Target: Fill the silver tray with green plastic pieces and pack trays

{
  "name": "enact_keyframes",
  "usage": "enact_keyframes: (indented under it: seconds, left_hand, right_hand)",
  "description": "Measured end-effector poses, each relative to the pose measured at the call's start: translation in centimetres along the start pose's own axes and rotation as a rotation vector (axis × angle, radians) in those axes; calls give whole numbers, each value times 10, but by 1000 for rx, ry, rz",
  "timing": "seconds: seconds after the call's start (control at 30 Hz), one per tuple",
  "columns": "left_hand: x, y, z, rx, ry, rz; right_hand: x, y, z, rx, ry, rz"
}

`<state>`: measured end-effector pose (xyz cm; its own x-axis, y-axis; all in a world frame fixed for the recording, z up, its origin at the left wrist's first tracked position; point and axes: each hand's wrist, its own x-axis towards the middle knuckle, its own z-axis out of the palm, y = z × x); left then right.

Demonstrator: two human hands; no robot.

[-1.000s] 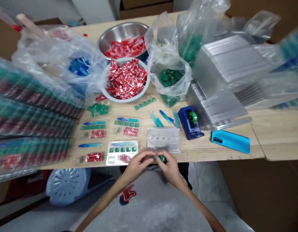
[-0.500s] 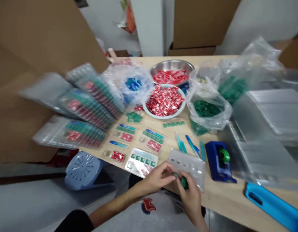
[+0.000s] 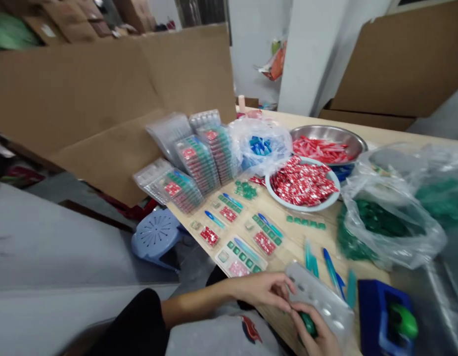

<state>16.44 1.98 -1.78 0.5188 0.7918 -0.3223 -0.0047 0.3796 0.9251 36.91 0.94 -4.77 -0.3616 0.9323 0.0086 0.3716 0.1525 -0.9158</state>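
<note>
My right hand (image 3: 320, 336) curls around a shiny dark green piece (image 3: 307, 324) at the bottom of the view. My left hand (image 3: 268, 290) is closed, its thumb and fingertips meeting the right fingertips; what lies between them is hidden. Under and beyond both hands lies a clear blister tray (image 3: 325, 299) with moulded pockets. Left of it, at the table edge, a blister pack (image 3: 241, 257) holds several green squares, a pink-and-white packet and a light blue pen.
Filled blister packs (image 3: 266, 232) lie across the table (image 3: 288, 242). A bowl of red packets (image 3: 335, 195) and a bag of green pieces (image 3: 381, 217) stand behind. A blue tape dispenser (image 3: 368, 311) is at right, stacked packs (image 3: 197, 168) at left, a blue stool (image 3: 157, 230) below.
The view has swung left, so the table contents appear farther right and more of the cardboard shows. Both hands stay close together, with the green piece still in my right hand.
</note>
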Motion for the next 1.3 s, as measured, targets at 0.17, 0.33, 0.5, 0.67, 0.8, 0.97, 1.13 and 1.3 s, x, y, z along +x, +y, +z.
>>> enact_keyframes:
  seconds: [0.17,0.33,0.5,0.67,0.8,0.97,1.13,1.3]
  left_hand:
    - [-14,1,-4,10,-183,-104]
    - [-14,9,-3,91,-213,-161]
    - [-3,22,-6,229,-61,-114]
    - [9,29,-9,279,10,-37]
    - [4,37,2,303,59,77]
    - [-11,48,9,391,51,187]
    - [-16,51,9,372,52,214]
    - [-15,51,12,366,40,177]
  right_hand:
    - [-9,-45,4,284,-209,269]
    - [-20,-38,10,512,-107,365]
    - [-34,-16,1,554,186,366]
    - [-35,-20,-15,507,343,361]
    - [-25,-44,-9,471,359,324]
    - [-13,-68,-3,336,316,153]
    - [-9,-74,-7,118,300,-110]
    - [-10,-74,-2,-190,398,-313]
